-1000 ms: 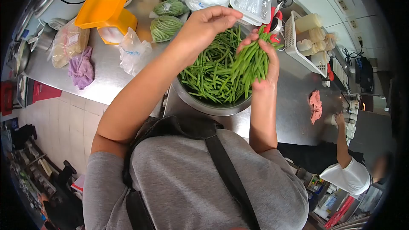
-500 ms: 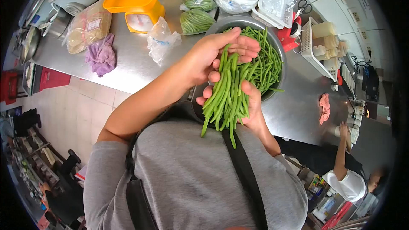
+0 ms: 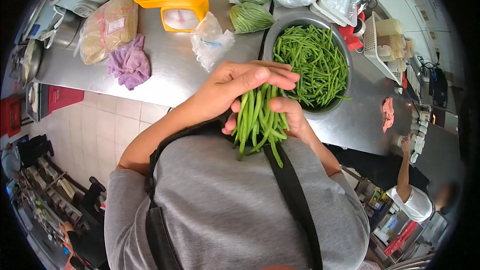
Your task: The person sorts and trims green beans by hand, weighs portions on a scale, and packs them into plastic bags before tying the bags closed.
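Purple cloth (image 3: 129,63) sat left on the surface (image 3: 167,67), then a yellow scale (image 3: 197,12). Left hand (image 3: 239,81) was unclenched, fingers straight across the far ends of a green bean bunch (image 3: 259,120); right hand (image 3: 295,116) had its grip round that bunch, near-left of a metal bowl (image 3: 320,115) of more beans (image 3: 311,62).

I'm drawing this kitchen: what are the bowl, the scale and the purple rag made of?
Bowl: likely stainless steel, smooth, its grey rim softly shiny.
Scale: probably plastic, at least the outside, smooth and evenly yellow.
Purple rag: cloth, matte, crumpled into soft folds. Cotton or microfibre? I can't tell.
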{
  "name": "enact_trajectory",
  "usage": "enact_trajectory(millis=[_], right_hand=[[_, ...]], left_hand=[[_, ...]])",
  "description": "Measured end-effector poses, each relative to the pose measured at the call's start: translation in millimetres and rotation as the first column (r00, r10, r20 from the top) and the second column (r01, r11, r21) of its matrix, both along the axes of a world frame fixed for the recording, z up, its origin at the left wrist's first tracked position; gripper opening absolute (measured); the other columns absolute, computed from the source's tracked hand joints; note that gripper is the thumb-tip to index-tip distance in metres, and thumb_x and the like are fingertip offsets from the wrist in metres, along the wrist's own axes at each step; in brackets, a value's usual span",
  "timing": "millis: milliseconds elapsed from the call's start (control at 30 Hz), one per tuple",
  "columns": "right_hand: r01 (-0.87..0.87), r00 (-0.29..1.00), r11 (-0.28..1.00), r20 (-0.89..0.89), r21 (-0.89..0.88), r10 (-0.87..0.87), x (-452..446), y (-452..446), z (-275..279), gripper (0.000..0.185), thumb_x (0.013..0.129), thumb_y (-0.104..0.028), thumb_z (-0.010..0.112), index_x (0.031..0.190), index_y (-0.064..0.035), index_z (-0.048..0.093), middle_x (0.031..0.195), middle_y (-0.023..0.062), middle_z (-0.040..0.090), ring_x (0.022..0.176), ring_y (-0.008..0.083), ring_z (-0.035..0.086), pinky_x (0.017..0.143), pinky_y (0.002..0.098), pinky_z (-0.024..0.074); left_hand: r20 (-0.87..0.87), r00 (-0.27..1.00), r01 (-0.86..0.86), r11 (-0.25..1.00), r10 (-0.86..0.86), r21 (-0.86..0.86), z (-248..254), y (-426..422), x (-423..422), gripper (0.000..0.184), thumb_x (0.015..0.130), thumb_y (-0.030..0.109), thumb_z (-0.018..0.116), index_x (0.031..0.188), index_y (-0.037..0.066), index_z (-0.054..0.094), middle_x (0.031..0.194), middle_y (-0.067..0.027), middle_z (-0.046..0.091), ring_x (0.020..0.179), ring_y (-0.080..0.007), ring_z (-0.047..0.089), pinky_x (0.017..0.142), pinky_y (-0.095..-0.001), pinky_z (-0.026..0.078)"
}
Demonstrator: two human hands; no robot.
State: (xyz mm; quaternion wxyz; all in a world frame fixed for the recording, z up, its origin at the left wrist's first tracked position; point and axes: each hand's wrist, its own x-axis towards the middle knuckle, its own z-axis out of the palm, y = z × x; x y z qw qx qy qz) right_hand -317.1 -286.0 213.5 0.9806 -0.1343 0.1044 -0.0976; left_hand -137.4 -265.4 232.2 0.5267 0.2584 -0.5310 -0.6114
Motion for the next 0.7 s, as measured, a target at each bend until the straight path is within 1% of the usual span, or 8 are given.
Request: enact_trajectory(millis=[100, 233, 267, 400, 467, 533, 633, 700], right_hand=[[0.002, 0.999, 0.999, -0.048, -0.039, -0.004, 22.4, -2.1, 10.2, 0.050, 0.083, -0.015, 0.068, 0.128, -0.0021, 0.049, 0.109, 0.0152, 0.063, 0.104, 0.0401, 0.066, 0.092, 0.0497, 0.0535], [-0.090, 0.996, 0.992, -0.024, -0.090, 0.088, 51.4, -7.5, 10.7, 0.054, 0.083, -0.014, 0.069, 0.131, -0.0039, 0.045, 0.110, 0.0145, 0.063, 0.101, 0.0391, 0.067, 0.090, 0.0478, 0.0539], [-0.101, 0.995, 0.991, -0.023, -0.091, 0.099, 58.1, -6.9, 10.4, 0.054, 0.083, -0.014, 0.069, 0.130, -0.0039, 0.046, 0.110, 0.0144, 0.063, 0.101, 0.0392, 0.067, 0.090, 0.0481, 0.0539], [-0.141, 0.986, 0.988, 0.078, -0.067, 0.146, 79.1, -9.5, 3.9, 0.069, 0.084, -0.020, 0.072, 0.142, -0.0038, 0.037, 0.122, 0.0185, 0.060, 0.110, 0.0430, 0.063, 0.096, 0.0520, 0.0508], [-0.148, 0.977, 0.989, 0.149, -0.028, 0.150, 86.7, -8.5, -3.1, 0.080, 0.084, -0.023, 0.072, 0.149, -0.0042, 0.029, 0.134, 0.0223, 0.054, 0.117, 0.0456, 0.058, 0.103, 0.0548, 0.0456], [-0.128, 0.983, 0.992, 0.135, 0.009, 0.125, 94.0, -6.5, -4.6, 0.079, 0.085, -0.023, 0.072, 0.149, -0.0040, 0.029, 0.135, 0.0227, 0.052, 0.118, 0.0458, 0.057, 0.104, 0.0555, 0.0443], [-0.121, 0.987, 0.993, 0.103, 0.001, 0.121, 102.9, -6.3, -7.6, 0.076, 0.086, -0.024, 0.070, 0.147, -0.0025, 0.031, 0.137, 0.0246, 0.050, 0.120, 0.0471, 0.055, 0.106, 0.0575, 0.0427], [-0.123, 0.988, 0.992, 0.089, -0.016, 0.124, 105.6, -5.9, -12.0, 0.075, 0.086, -0.025, 0.070, 0.146, -0.0010, 0.033, 0.138, 0.0252, 0.049, 0.120, 0.0477, 0.055, 0.105, 0.0581, 0.0429]], left_hand=[[-0.136, 0.990, 0.067, 0.955, -0.028, 0.288, 15.2, 3.1, 31.1, 0.049, 0.104, 0.040, 0.044, 0.116, 0.000, 0.069, 0.131, -0.0154, 0.062, 0.129, -0.0247, 0.051, 0.103, -0.0347, 0.043], [-0.216, 0.962, -0.080, 0.924, 0.170, 0.374, -0.4, -26.5, 39.3, 0.064, 0.102, 0.052, 0.037, 0.136, 0.000, 0.052, 0.137, -0.0156, 0.057, 0.121, -0.0241, 0.057, 0.102, -0.0361, 0.045], [-0.192, 0.977, 0.004, 0.890, 0.094, 0.457, -2.8, -33.3, 41.5, 0.068, 0.101, 0.056, 0.036, 0.137, -0.001, 0.049, 0.133, -0.0149, 0.059, 0.114, -0.0230, 0.060, 0.098, -0.0351, 0.047], [-0.384, 0.887, 0.421, 0.787, -0.255, 0.452, 6.7, -41.7, 69.8, 0.062, 0.103, 0.050, 0.038, 0.129, -0.003, 0.055, 0.122, -0.0164, 0.063, 0.108, -0.0240, 0.062, 0.098, -0.0354, 0.048], [-0.295, 0.934, 0.312, 0.860, -0.200, 0.403, 9.2, -38.9, 84.6, 0.058, 0.103, 0.047, 0.040, 0.122, -0.004, 0.059, 0.118, -0.0164, 0.065, 0.105, -0.0233, 0.063, 0.093, -0.0334, 0.050], [-0.206, 0.975, 0.156, 0.919, -0.084, 0.362, 16.8, -30.9, 99.6, 0.051, 0.103, 0.041, 0.043, 0.110, -0.005, 0.064, 0.111, -0.0157, 0.067, 0.100, -0.0210, 0.064, 0.085, -0.0302, 0.053], [0.022, 1.000, 0.004, 0.935, -0.013, 0.355, 28.3, -9.7, 117.2, 0.048, 0.103, 0.038, 0.046, 0.107, -0.005, 0.066, 0.108, -0.0151, 0.068, 0.098, -0.0188, 0.065, 0.082, -0.0298, 0.053], [0.075, 0.997, -0.033, 0.972, 0.016, 0.233, 22.2, 3.3, 118.0, 0.044, 0.104, 0.035, 0.045, 0.109, -0.003, 0.068, 0.109, -0.0128, 0.069, 0.105, -0.0183, 0.063, 0.090, -0.0311, 0.050]])
